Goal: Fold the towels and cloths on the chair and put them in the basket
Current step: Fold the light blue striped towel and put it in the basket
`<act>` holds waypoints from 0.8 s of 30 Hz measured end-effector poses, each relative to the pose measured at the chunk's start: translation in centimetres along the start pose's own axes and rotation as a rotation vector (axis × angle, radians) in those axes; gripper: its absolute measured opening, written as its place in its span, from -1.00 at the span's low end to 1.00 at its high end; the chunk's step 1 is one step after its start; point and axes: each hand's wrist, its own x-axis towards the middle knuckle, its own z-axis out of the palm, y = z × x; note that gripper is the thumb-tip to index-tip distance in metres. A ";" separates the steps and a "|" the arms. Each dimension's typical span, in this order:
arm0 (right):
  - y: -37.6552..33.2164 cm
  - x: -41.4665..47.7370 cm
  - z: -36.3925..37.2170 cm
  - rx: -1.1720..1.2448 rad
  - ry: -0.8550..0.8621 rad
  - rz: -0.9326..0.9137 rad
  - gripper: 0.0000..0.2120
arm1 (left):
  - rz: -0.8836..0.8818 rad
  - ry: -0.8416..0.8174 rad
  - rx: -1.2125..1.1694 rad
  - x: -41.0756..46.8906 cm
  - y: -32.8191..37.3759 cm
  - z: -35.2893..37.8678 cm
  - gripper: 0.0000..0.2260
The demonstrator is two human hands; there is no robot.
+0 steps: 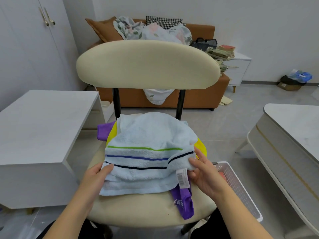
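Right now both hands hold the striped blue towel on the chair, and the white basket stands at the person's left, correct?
No: the head view shows the white basket at the person's right. Left hand and right hand do hold the towel.

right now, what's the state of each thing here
light blue striped towel: spread over the chair seat
left hand: grips towel's near left corner
right hand: pinches towel's near right corner
purple cloth: unfolded under the towel
yellow cloth: under the towel, mostly hidden
white basket: on the floor beside the chair

Striped pale-blue towel (151, 135) covers purple cloth (184, 204) and yellow cloth (201, 146) on chair (138, 211).
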 end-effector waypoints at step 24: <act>0.4 -1.5 1.2 -0.332 0.056 -0.074 -0.75 | -0.113 -0.269 -0.150 -1.0 0.3 -0.7 -0.91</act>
